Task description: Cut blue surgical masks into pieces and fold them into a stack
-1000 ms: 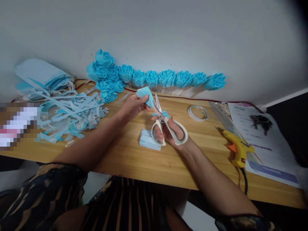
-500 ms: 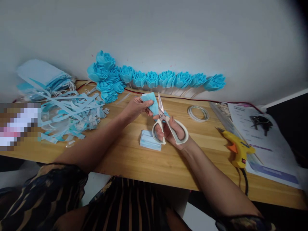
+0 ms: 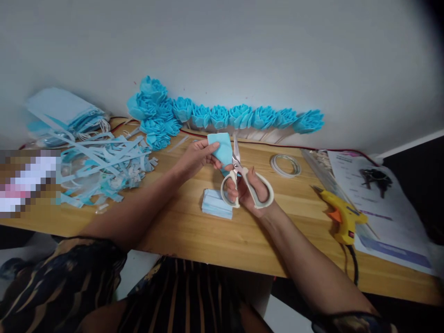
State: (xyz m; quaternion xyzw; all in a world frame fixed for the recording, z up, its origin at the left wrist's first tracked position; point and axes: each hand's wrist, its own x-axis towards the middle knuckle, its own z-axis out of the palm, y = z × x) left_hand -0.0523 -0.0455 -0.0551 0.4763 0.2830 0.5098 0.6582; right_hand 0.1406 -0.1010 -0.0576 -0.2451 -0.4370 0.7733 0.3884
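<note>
Between thumb and fingers, my left hand (image 3: 204, 155) pinches a small light-blue piece of fabric (image 3: 222, 147), its flat face turned toward me. My right hand (image 3: 253, 189) is closed round the white-handled scissors (image 3: 236, 164), with fingers through the loops. The scissors point upward, and their blades stand right at the fabric's right edge. Whether the blades touch the fabric I cannot tell. A bit more blue material shows behind the scissors' pivot, partly hidden by my fingers. Below my hands a stack of pale-blue folded pieces (image 3: 217, 203) lies on the wooden table (image 3: 194, 236).
Several blue fabric flowers (image 3: 241, 115) line the wall. At left lie a heap of cut strips (image 3: 107, 162) and a pile of face masks (image 3: 65, 111). To the right are a tape roll (image 3: 285, 165), a yellow glue gun (image 3: 343, 215) and keys (image 3: 376, 178) on a printed sheet (image 3: 391, 222).
The fabric in my left hand has turned and spread flatter toward me. The scissors and my right hand have shifted slightly right, and the blades look closer together.
</note>
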